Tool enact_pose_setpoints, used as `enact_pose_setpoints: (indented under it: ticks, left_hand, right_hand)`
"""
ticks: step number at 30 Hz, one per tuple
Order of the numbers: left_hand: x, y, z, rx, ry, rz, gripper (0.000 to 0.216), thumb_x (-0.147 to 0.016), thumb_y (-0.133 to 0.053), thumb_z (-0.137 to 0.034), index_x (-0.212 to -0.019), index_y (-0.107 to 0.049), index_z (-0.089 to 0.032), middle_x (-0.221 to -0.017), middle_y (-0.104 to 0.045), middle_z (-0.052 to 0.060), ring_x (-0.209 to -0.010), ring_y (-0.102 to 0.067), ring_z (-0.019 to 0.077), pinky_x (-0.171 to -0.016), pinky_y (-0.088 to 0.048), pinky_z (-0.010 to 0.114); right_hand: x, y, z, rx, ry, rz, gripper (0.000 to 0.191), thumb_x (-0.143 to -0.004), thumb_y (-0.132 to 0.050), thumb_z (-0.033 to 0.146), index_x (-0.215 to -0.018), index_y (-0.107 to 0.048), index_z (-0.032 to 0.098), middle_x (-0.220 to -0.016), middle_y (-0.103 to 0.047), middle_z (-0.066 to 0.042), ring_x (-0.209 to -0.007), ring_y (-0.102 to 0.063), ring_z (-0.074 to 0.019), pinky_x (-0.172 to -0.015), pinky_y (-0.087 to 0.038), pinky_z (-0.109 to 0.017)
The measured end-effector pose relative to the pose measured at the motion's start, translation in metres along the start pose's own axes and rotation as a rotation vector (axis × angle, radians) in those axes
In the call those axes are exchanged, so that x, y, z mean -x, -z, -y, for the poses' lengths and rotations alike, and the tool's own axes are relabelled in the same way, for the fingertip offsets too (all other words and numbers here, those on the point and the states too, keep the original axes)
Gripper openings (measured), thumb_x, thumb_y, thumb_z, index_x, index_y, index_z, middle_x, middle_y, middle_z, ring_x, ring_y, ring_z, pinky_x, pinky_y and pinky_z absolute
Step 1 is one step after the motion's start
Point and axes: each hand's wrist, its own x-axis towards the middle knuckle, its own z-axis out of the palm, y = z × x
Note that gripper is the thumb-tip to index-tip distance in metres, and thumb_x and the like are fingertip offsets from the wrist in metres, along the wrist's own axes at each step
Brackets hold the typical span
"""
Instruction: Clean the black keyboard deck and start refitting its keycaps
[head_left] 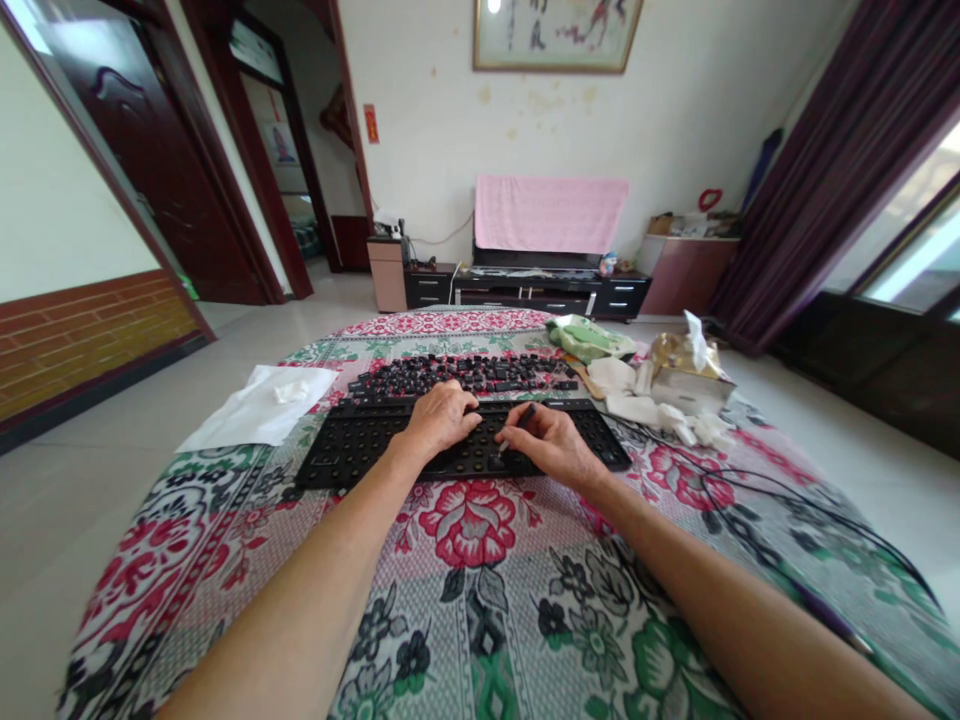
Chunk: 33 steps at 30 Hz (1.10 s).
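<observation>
A black keyboard [360, 450] with its keycaps off lies across the table, its bare key sockets showing. My left hand [444, 415] rests on the middle of it, thumb and forefinger apart and nothing visible between them; its other fingers are partly hidden. Just to the right, my right hand [551, 440] pinches a slim, dark-handled, screwdriver-like tool [528, 414]. The tool's thin, pale tip points down at the lower row of sockets. Behind the keyboard, loose black keycaps [450, 372] are spread in a long heap.
A patterned cloth [469, 525] covers the round table. White paper [259, 408] with a crumpled tissue lies left. On the right are a green packet [589, 338], a gold tissue box [690, 372], crumpled tissues [694, 425] and a black cable [795, 480]. A TV cabinet [525, 290] stands beyond.
</observation>
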Motion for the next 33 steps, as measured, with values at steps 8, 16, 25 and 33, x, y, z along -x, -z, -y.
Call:
enact_pose_setpoints:
  ticks: [8,16,25,33]
  left_hand:
    - [0.001,-0.004,-0.001,-0.003,0.001,-0.032,0.024,-0.081,-0.051,-0.037,-0.096,-0.067,-0.026,-0.092,-0.057,0.004,-0.092,-0.054,0.0194,-0.079,-0.044,0.028]
    - [0.001,-0.001,-0.002,0.003,0.008,-0.007,0.025,-0.081,-0.050,-0.036,-0.097,-0.067,-0.026,-0.093,-0.058,0.005,-0.092,-0.054,0.0200,-0.076,-0.044,0.028]
    - [0.000,-0.001,-0.003,0.006,0.018,-0.004,0.025,-0.080,-0.050,-0.036,-0.096,-0.067,-0.026,-0.093,-0.058,0.005,-0.092,-0.054,0.0198,-0.077,-0.044,0.028]
    - [-0.001,-0.002,-0.001,-0.002,0.007,-0.002,0.025,-0.080,-0.050,-0.036,-0.096,-0.067,-0.026,-0.093,-0.058,0.005,-0.092,-0.054,0.0199,-0.078,-0.044,0.028]
  right_hand:
    - [0.003,0.002,0.009,-0.029,-0.022,0.084,0.019,-0.075,-0.060,0.035,-0.077,-0.055,0.017,-0.070,-0.065,-0.001,-0.060,-0.058,-0.0112,-0.057,-0.045,-0.023]
    - [0.006,0.003,0.009,0.081,0.018,0.107,0.018,-0.075,-0.061,0.035,-0.077,-0.057,0.017,-0.063,-0.060,0.002,-0.054,-0.051,-0.0090,-0.050,-0.040,-0.020]
    - [0.005,0.004,0.015,0.140,0.082,0.134,0.016,-0.076,-0.059,0.033,-0.079,-0.059,0.017,-0.064,-0.058,0.002,-0.055,-0.049,-0.0087,-0.052,-0.040,-0.021]
    - [0.004,0.007,0.014,0.146,0.038,0.174,0.018,-0.077,-0.058,0.035,-0.081,-0.060,0.017,-0.063,-0.060,0.001,-0.054,-0.052,-0.0096,-0.050,-0.039,-0.021]
